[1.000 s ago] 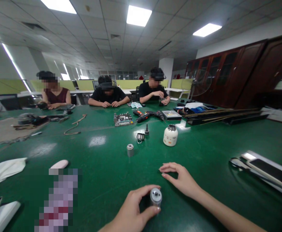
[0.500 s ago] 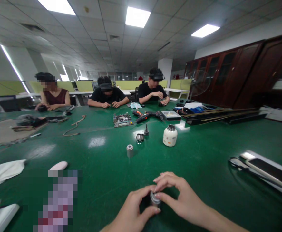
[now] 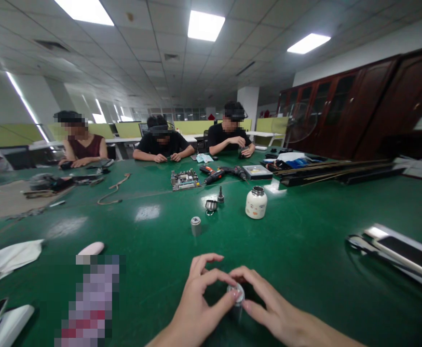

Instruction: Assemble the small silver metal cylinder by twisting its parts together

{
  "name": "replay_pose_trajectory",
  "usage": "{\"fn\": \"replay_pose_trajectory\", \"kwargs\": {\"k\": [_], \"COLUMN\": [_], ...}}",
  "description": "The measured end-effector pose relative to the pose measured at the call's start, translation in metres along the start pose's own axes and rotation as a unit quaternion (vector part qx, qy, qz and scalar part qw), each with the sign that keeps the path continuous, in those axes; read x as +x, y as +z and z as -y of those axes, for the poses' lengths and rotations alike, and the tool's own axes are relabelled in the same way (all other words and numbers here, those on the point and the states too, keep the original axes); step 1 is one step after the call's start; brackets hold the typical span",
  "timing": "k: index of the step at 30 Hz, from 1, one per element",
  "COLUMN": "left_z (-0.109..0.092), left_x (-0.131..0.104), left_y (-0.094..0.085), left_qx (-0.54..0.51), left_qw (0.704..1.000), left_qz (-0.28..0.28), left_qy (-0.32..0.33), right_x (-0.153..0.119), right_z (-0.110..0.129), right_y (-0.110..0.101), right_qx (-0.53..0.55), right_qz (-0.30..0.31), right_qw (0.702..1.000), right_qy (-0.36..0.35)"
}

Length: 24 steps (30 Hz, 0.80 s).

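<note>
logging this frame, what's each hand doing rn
left hand: fingers curled at the small metal cylinder's top
right hand: fingers around the same cylinder

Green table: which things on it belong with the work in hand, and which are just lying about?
In use:
- metal cylinder, touched by left hand and right hand
- perhaps the similar cylinder beyond

Apparently lying about:
- white jar
- circuit board
- power drill

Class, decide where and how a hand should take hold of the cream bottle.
Best wrap the wide, rounded body of the cream bottle, below its narrower metal neck. It stands upright, so fingers and thumb could close around opposite sides. I would come from the near right, since the small dark fitting stands to its left and the drills lie behind.
</note>
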<state>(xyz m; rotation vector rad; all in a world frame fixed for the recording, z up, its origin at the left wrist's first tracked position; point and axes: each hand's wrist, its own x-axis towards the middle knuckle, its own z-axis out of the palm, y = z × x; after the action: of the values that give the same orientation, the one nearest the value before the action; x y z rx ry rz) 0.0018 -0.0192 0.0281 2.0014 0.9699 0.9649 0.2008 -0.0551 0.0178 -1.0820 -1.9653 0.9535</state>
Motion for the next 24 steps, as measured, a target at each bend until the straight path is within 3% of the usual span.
{"fn": "replay_pose_trajectory", "kwargs": {"k": [4,9,13,15,20,24], "left_z": [0.0,0.021,0.046,0.05,0.027,0.008], "left_x": [0.004,0.015,0.024,0.025,0.016,0.003], "left_y": [-0.003,-0.016,-0.021,-0.021,-0.015,-0.006], "left_qx": [0.053,0.146,0.236,0.258,0.198,0.156], "left_qw": [0.998,0.981,0.964,0.959,0.973,0.982], "left_qz": [-0.015,-0.123,-0.107,-0.096,-0.118,-0.061], "left_qy": [0.024,0.018,-0.059,-0.073,0.029,0.086], "right_x": [0.002,0.007,0.007,0.006,0.006,0.006], "right_z": [0.003,0.007,0.011,0.012,0.01,0.004], "right_y": [0.005,0.006,0.004,0.003,0.004,0.006], "right_qx": [-0.069,-0.074,-0.064,-0.062,-0.063,-0.063], "right_qz": [0.006,-0.006,0.002,0.005,0.006,-0.007], "right_qw": [0.998,0.997,0.998,0.998,0.998,0.998], "right_qy": [-0.014,-0.006,0.011,0.018,0.016,-0.014]}}
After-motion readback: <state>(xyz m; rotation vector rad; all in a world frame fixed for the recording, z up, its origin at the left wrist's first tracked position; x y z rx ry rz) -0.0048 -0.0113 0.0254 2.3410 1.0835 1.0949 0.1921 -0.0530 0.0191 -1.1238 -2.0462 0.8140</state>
